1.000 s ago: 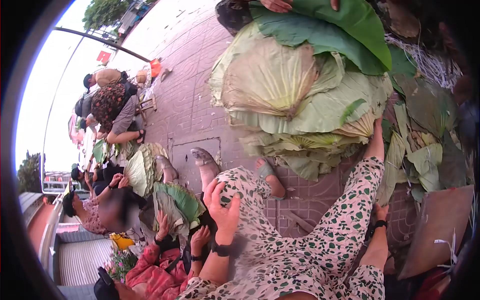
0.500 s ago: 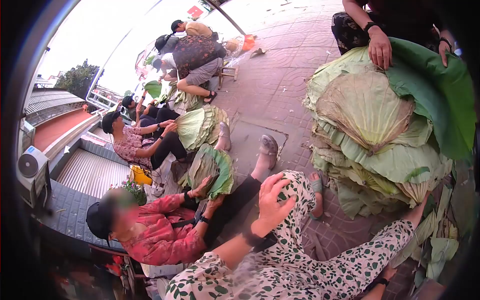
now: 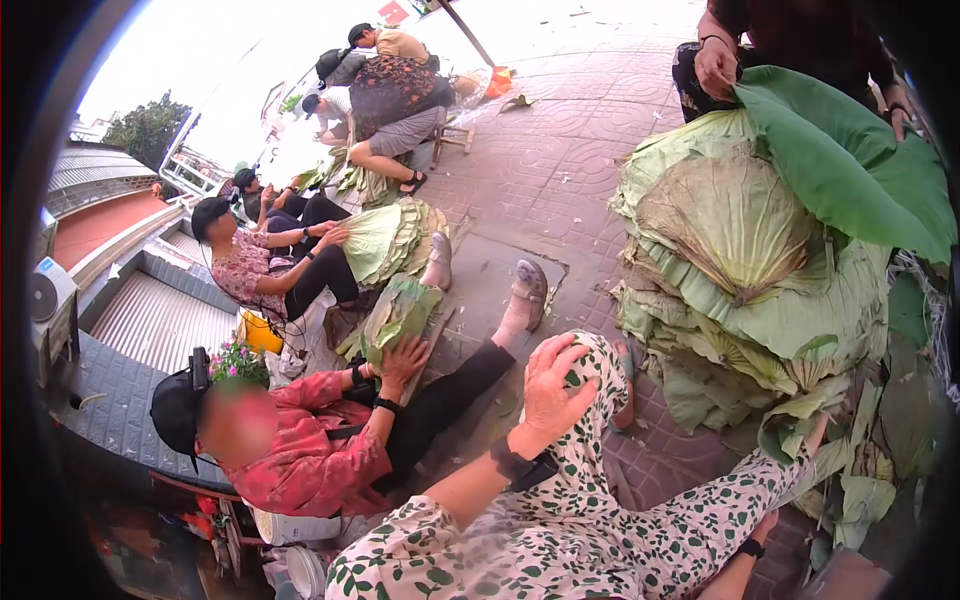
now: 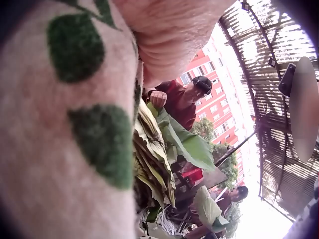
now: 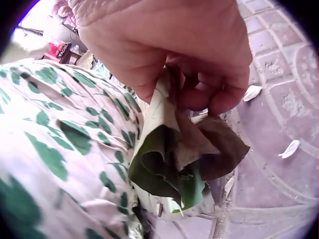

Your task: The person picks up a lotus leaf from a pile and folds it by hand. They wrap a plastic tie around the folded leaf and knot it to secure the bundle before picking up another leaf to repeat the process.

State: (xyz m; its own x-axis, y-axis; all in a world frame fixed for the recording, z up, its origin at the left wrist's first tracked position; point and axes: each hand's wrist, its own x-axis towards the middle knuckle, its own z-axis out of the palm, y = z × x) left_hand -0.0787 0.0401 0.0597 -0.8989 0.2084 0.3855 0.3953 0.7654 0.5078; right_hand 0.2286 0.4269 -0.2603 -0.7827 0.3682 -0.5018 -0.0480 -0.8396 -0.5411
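My left hand [image 3: 555, 395] rests on my raised knee in the head view, its fingers relaxed over the leaf-print trousers [image 3: 520, 530]. Low beside my other leg, my right hand [image 5: 184, 55] pinches a crumpled, rolled leaf piece [image 5: 194, 149], green inside and brownish outside, above the paving. In the head view that hand is mostly hidden by the leg. A tall stack of dried lotus leaves [image 3: 740, 220] stands in front of me to the right. Across it, another person's hands [image 3: 716, 68] hold up a broad green lotus leaf [image 3: 850, 160].
To my left sits a person in a red shirt [image 3: 320, 440], hands on a smaller leaf bundle [image 3: 395, 315]. Further along, others sit or bend over leaf piles [image 3: 380, 245]. Loose leaves [image 3: 865, 500] lie at the right. A wooden stool [image 3: 455, 135] stands on the paving.
My head view has swung left, so the stack now sits further right. The person across has lifted and spread the green leaf. The neighbour's bundle has tilted; my left hand stays on my knee.
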